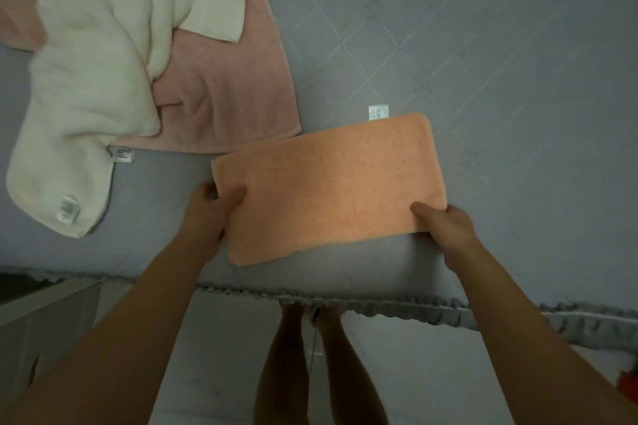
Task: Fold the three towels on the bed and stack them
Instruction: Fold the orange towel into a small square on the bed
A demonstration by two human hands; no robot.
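- I see a grey quilted bed (pixel 483 62) with a frilled edge and pale floor below it.
- Three towels: the folded orange towel (pixel 328 190) near the edge, with the pink towel (pixel 234 90) and the white towel (pixel 86 79) beyond it to the left, unfolded.
- My left hand (pixel 210 210) and right hand (pixel 445 228) each pinch the orange towel's ends.

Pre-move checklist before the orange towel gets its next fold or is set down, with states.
1. Left hand grips orange towel near its left corner: ok.
2. Right hand pinches its right corner: ok.
3. Towel edges squared: ok, a neat rectangle.
4. Bare bed on the right for stacking: ok.
5. White towel folded: not ok, crumpled.
6. Pink towel folded: not ok, under the white one.
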